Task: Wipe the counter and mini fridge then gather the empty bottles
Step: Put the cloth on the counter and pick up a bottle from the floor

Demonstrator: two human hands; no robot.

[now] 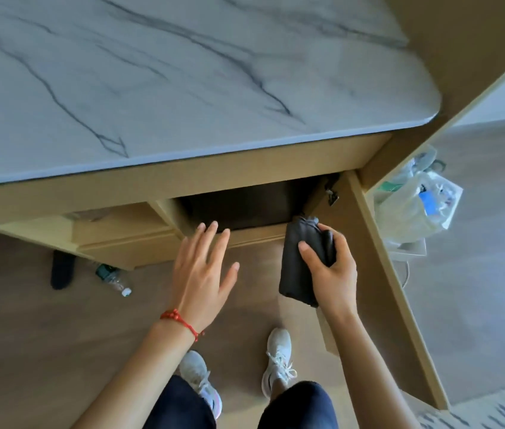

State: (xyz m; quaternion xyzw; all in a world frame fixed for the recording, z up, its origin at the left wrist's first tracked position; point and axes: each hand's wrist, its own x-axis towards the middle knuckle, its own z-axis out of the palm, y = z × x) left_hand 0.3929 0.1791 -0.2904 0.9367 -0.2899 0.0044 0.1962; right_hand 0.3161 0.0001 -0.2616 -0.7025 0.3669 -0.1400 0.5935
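Observation:
A white marble counter (167, 72) with grey veins fills the upper frame. Below its wooden front, a dark mini fridge (239, 202) sits in a cabinet opening. My right hand (331, 270) grips a folded dark grey cloth (300, 252) just in front of the fridge's right side. My left hand (201, 270), with a red cord at the wrist, is open with fingers spread, reaching toward the fridge's lower left edge. An empty plastic bottle (113, 278) lies on the floor to the left, under the cabinet.
The cabinet door (384, 274) stands open to my right. A clear plastic bag (415, 202) of rubbish sits on the floor beyond it. A dark slipper-like object (62, 269) lies near the bottle. My feet in white trainers (279, 360) stand on wood flooring.

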